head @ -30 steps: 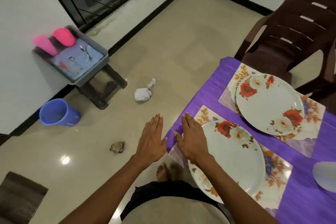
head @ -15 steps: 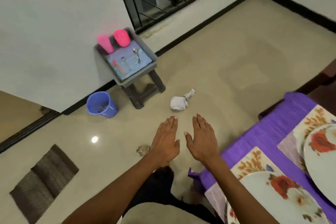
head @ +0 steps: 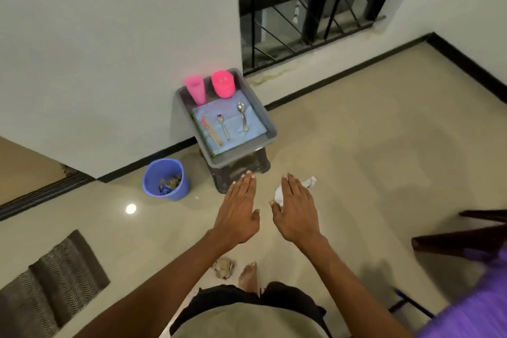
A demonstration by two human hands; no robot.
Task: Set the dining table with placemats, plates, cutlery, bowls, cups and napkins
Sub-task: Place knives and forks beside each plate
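A grey tray (head: 270,133) sits on a dark stool (head: 241,173) against the white wall. In it stand two pink cups (head: 196,90) (head: 222,84) upside down. A light blue napkin (head: 233,129) lies on the tray floor and carries a spoon (head: 242,116), a fork (head: 223,127) and a bundle of cutlery (head: 211,131). My left hand (head: 237,212) and my right hand (head: 295,210) hover flat, palms down, empty, over the floor just in front of the stool. A corner of the purple tablecloth (head: 472,313) shows at the bottom right.
A purple bucket (head: 166,180) holding scraps stands left of the stool. A crumpled white paper (head: 310,181) lies on the floor behind my right hand, another scrap (head: 223,267) by my foot. A striped mat (head: 52,280) lies at the lower left, a dark chair (head: 463,236) at the right.
My view has turned away from the table toward the tray, which is now closer and centred. The plates and placemats have left the view. Both hands stay flat and empty.
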